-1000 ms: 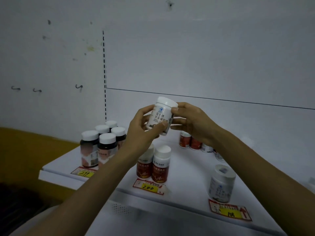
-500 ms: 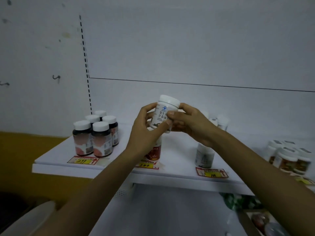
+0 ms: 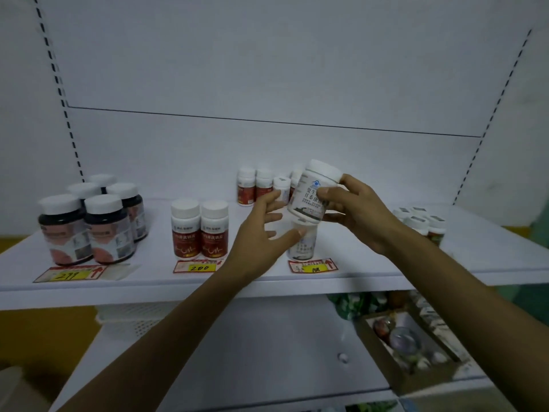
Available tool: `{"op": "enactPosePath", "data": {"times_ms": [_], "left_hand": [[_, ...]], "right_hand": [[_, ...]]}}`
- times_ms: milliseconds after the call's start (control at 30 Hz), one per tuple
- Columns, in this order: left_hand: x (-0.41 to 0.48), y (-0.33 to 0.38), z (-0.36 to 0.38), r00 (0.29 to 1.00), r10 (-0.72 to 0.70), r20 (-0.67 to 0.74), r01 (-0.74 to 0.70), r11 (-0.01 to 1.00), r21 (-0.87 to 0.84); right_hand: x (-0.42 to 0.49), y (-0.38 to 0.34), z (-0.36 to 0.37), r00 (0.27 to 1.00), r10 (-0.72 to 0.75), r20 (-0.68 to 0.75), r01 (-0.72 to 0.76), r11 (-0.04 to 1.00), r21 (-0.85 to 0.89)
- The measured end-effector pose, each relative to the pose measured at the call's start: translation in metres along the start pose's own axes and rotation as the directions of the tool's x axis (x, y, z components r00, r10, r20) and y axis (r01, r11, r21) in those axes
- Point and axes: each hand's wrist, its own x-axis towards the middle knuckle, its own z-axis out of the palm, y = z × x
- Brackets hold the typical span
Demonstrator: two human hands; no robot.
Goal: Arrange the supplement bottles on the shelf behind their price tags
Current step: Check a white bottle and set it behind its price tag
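My right hand [image 3: 361, 217] grips a white supplement bottle [image 3: 312, 193] with a white cap, tilted, above the shelf [image 3: 142, 288]. My left hand [image 3: 261, 233] hovers just left of it with fingers spread and holds nothing. Directly under the held bottle a matching white bottle [image 3: 303, 243] stands behind the 108 price tag [image 3: 313, 266]. Two red-labelled bottles [image 3: 199, 230] stand behind the 200 tag [image 3: 196, 266]. Several dark bottles [image 3: 89, 224] stand behind the 299 tag [image 3: 69, 274].
More red and white bottles [image 3: 257, 185] are bunched at the back of the shelf, partly hidden by my hands. Another group of bottles [image 3: 423, 223] stands at the right. On the lower shelf sits a cardboard box [image 3: 416, 349] with small items.
My left hand has let go of the white bottle and opened; my right hand alone holds it. The view has shifted right and closer to the shelf.
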Motion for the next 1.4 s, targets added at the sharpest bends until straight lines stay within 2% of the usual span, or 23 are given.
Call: {"op": "enactPosePath", "data": {"times_ms": [133, 233, 300, 433, 500, 633, 800, 967, 1400], "left_hand": [[0.008, -0.026, 0.019, 0.994, -0.113, 0.010, 0.112, 0.989, 0.098], [0.014, -0.047, 0.033, 0.969, -0.245, 0.016, 0.238, 0.953, 0.190], [0.018, -0.056, 0.040, 0.954, -0.298, 0.018, 0.285, 0.928, 0.242], [0.032, -0.063, 0.044, 0.942, -0.336, 0.001, 0.320, 0.896, 0.307], [0.037, -0.066, 0.046, 0.943, -0.332, 0.029, 0.304, 0.890, 0.341], [0.037, -0.075, 0.053, 0.958, -0.285, 0.020, 0.234, 0.824, 0.517], [0.035, -0.075, 0.054, 0.968, -0.252, -0.011, 0.219, 0.820, 0.529], [0.031, -0.073, 0.054, 0.975, -0.222, -0.013, 0.192, 0.811, 0.553], [0.028, -0.070, 0.055, 0.973, -0.224, -0.047, 0.211, 0.799, 0.563]], "right_hand": [[0.001, 0.019, -0.038, 0.987, 0.020, -0.162, -0.013, 0.999, 0.043], [0.004, 0.049, -0.057, 0.965, 0.090, -0.245, -0.072, 0.994, 0.083], [0.008, 0.072, -0.062, 0.960, 0.131, -0.248, -0.120, 0.991, 0.059], [0.017, 0.105, -0.059, 0.977, 0.142, -0.158, -0.151, 0.987, -0.046], [0.023, 0.116, -0.055, 0.989, 0.106, -0.102, -0.117, 0.987, -0.111], [0.028, 0.129, -0.054, 1.000, 0.026, -0.005, -0.027, 0.958, -0.284], [0.024, 0.134, -0.054, 0.999, -0.027, 0.022, 0.034, 0.923, -0.383], [0.023, 0.134, -0.054, 0.997, -0.057, 0.052, 0.073, 0.923, -0.379], [0.024, 0.135, -0.055, 0.997, -0.033, 0.075, 0.061, 0.907, -0.416]]}}
